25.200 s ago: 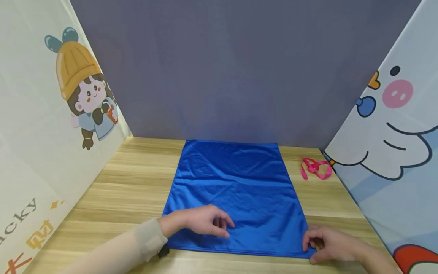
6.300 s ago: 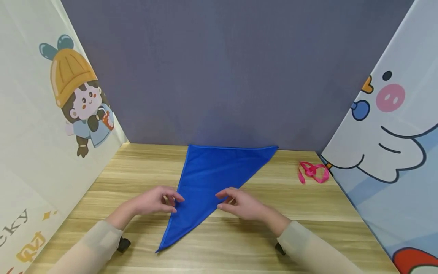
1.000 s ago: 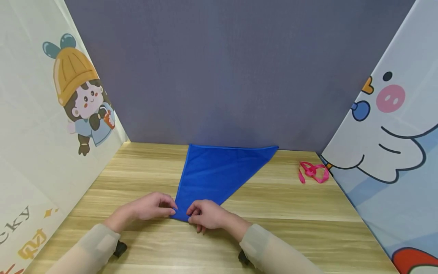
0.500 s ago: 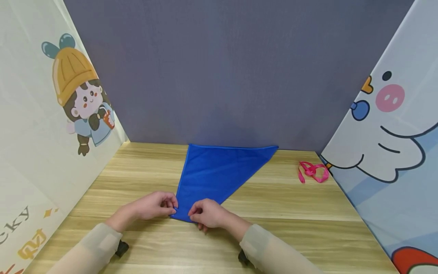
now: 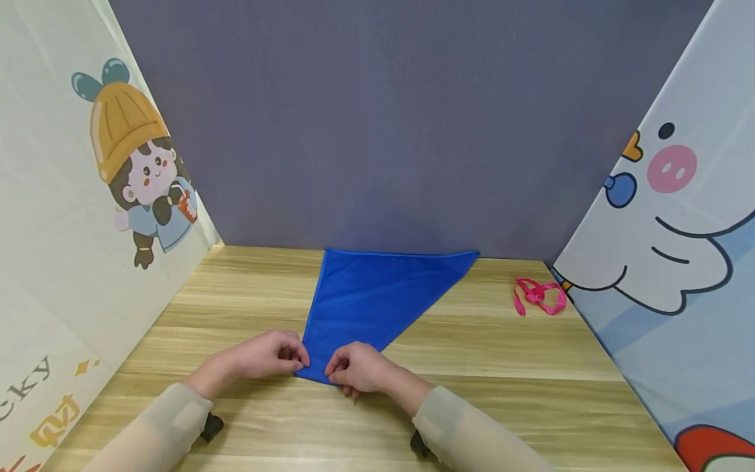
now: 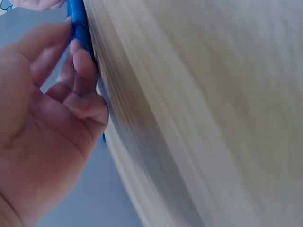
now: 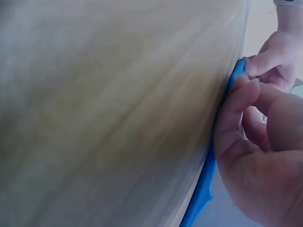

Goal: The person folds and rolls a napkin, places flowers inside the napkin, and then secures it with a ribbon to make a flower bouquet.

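A blue satin-like cloth (image 5: 377, 295), doubled into a triangle, lies flat with one corner at the back right. Its near tip is folded in, leaving a short straight edge between my hands. My left hand (image 5: 271, 354) pinches the left end of that edge with thumb and forefinger. At the right end, my right hand (image 5: 362, 368) pinches the fold, its other fingers curled beneath. In the left wrist view the blue edge (image 6: 78, 21) runs at the left fingertips. The right wrist view shows the cloth's edge (image 7: 206, 182) running low along the table beside my right hand.
A loosely coiled pink ribbon (image 5: 538, 296) lies at the back right of the wooden table (image 5: 472, 406). A grey panel (image 5: 389, 118) stands behind, and printed cartoon panels (image 5: 678, 262) close in both sides.
Over the longer span the square cloth became a triangle, then its near tip was folded in. Within the last second the hands barely shift; the left fingertips edge slightly right on the fold.
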Available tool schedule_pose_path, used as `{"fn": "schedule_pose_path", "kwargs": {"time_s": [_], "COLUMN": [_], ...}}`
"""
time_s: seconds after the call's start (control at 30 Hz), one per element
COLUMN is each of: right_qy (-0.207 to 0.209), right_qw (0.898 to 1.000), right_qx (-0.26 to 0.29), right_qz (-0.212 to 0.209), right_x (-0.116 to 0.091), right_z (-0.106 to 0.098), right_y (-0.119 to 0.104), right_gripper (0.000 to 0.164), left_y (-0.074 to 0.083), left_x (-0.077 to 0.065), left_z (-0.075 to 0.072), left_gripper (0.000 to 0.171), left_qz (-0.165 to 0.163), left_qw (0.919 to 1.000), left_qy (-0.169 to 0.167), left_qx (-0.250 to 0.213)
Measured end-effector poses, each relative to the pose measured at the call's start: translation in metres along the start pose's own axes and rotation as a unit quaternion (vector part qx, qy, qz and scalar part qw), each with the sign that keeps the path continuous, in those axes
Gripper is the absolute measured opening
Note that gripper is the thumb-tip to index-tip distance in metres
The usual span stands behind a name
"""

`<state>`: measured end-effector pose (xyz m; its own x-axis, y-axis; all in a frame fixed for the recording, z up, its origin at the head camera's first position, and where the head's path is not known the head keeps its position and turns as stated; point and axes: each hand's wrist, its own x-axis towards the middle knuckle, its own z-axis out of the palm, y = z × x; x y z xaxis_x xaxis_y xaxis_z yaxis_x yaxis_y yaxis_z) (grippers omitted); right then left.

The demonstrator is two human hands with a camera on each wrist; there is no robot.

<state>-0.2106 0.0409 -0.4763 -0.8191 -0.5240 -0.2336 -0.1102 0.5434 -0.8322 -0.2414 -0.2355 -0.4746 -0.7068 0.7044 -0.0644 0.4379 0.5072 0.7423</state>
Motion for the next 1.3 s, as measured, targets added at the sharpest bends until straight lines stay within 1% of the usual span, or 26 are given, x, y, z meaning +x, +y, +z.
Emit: {"fn": "schedule_pose_path", "kwargs": {"time_s": [0.13,0.2,0.3,0.53,0.7,0.83,0.97,1.07,1.17,1.3], "right_qy": [-0.002,-0.004,-0.007,-0.007,0.002,0.010,0.014,0.013,0.015,0.019], "right_qw": [1.000,1.000,1.000,0.999,0.999,0.999,0.998,0.998,0.999,0.999], "right_qx": [-0.016,-0.023,-0.026,-0.034,-0.041,-0.045,-0.041,-0.033,-0.015,0.004], "right_qz": [0.007,0.008,0.009,0.010,-0.007,-0.019,-0.034,-0.044,-0.048,-0.044], "right_x": [0.000,0.000,0.000,0.000,-0.001,-0.001,-0.001,0.001,0.002,0.003], "right_z": [-0.002,-0.003,-0.003,-0.004,-0.006,-0.008,-0.010,-0.011,-0.012,-0.012], "right_y": [-0.001,-0.001,-0.002,-0.001,0.000,0.002,0.006,0.008,0.010,0.012], "right_gripper": [0.011,0.015,0.016,0.015,0.008,0.007,0.010,0.008,0.002,0.011], "left_y": [0.001,0.001,0.000,-0.001,-0.002,-0.004,-0.003,-0.001,0.000,0.000], "left_x": [-0.001,-0.002,-0.002,-0.003,-0.002,0.001,0.003,0.005,0.007,0.009], "left_z": [-0.002,-0.003,-0.004,-0.006,-0.007,-0.007,-0.005,-0.004,-0.003,-0.002], "left_gripper": [0.018,0.020,0.019,0.016,0.016,0.017,0.018,0.017,0.016,0.015], "left_qz": [-0.012,-0.016,-0.023,-0.005,-0.022,-0.024,-0.031,-0.051,-0.073,-0.083], "left_qw": [0.9998,0.9997,0.9995,0.9997,0.9996,0.9996,0.9994,0.9981,0.9958,0.9939], "left_qy": [-0.014,-0.018,-0.021,-0.022,-0.013,-0.001,0.009,0.017,0.023,0.031], "left_qx": [-0.003,-0.006,-0.005,-0.004,0.007,0.011,-0.008,-0.031,-0.052,-0.067]}}
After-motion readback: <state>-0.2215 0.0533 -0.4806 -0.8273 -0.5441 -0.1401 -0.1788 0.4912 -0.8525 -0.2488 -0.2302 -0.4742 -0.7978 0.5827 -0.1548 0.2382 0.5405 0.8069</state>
